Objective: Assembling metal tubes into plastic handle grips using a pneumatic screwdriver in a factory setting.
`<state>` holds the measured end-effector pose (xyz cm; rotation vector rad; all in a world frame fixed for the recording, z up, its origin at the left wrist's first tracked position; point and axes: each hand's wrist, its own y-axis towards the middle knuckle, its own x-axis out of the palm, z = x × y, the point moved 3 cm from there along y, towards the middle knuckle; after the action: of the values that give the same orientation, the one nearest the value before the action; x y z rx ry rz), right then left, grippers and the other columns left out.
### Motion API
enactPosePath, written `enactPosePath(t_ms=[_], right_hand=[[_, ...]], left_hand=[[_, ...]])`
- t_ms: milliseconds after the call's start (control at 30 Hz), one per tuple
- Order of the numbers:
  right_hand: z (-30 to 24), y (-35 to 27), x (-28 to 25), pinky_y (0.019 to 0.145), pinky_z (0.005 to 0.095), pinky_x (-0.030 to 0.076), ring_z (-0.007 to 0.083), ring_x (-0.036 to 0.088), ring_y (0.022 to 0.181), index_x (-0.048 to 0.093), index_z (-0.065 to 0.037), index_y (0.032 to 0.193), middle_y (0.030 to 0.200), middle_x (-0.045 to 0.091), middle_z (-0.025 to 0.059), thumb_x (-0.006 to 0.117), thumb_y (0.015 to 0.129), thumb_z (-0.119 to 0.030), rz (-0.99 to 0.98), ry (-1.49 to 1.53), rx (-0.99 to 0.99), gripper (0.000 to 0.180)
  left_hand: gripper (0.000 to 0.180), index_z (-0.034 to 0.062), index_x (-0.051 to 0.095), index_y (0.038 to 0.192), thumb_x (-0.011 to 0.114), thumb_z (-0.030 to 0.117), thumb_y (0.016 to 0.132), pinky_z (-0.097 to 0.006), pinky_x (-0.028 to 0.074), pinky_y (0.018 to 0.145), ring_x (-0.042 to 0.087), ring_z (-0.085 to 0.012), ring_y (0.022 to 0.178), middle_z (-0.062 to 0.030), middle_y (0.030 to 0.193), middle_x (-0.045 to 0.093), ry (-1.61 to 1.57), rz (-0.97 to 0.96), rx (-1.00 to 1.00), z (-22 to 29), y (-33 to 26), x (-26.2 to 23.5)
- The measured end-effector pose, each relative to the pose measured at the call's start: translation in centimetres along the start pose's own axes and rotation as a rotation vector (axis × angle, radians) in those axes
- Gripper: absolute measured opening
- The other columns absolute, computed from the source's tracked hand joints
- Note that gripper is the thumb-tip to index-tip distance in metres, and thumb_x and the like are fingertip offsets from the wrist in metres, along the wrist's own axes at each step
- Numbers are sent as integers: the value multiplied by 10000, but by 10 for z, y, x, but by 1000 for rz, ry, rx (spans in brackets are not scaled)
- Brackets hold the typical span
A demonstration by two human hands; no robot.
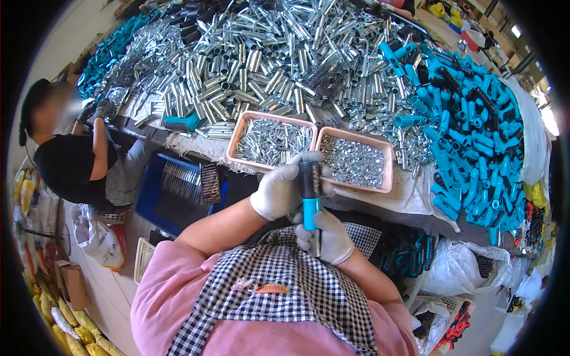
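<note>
A teal and black cylindrical handle stands nearly upright in front of my chest. My left hand, in a white glove, closes around its black upper part. Lower down, my right hand, also gloved, grips its teal lower end, where a short piece of metal tube shows below the fingers. Just beyond my hands, on the table edge, sit a pink tray of slim metal pins and a pink tray of small metal pieces.
Shiny metal tubes are heaped across the table. Teal and black handles pile up at the right. A blue crate stands below the edge at left, near a co-worker. White bags lie at lower right.
</note>
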<state>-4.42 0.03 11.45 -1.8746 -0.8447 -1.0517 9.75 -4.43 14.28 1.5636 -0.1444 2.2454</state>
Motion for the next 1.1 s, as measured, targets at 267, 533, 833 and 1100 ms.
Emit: enactPosePath(t_ms=[267, 533, 833, 1100], right_hand=[[-64, 26, 14, 931, 316, 456, 196, 618, 1013, 670, -64, 1058, 1002, 685, 97, 729, 805, -336, -169, -1743, 344, 376], [-263, 123, 14, 863, 412, 517, 322, 668, 972, 669, -82, 1130, 1068, 697, 152, 660, 822, -330, 717, -2114, -686, 395], [-276, 194, 12, 959, 404, 485, 367, 629, 1104, 591, -30, 1198, 1188, 647, 221, 824, 703, -320, 1152, -1810, -529, 619], [-318, 184, -39, 871, 396, 506, 318, 671, 949, 670, -6, 1130, 1079, 690, 204, 657, 813, -291, 1050, -1669, -564, 427]], left_hand=[[528, 81, 513, 1063, 476, 595, 946, -336, 473, 488, 501, -160, 517, -43, 705, 502, 174, 498, -292, -9, -9, -9], [471, 19, 474, 1151, 682, 357, 896, -317, 534, 597, 559, -153, 607, -71, 760, 542, 158, 232, -364, -36, -33, -24], [131, 4, 533, 950, 623, 41, 862, -299, 499, 510, 535, -150, 508, -71, 632, 543, 394, 414, -426, -17, -30, -24], [133, -11, 546, 942, 610, 6, 827, -304, 490, 478, 532, -150, 464, -81, 599, 550, 397, 386, -378, 7, -15, -8]])
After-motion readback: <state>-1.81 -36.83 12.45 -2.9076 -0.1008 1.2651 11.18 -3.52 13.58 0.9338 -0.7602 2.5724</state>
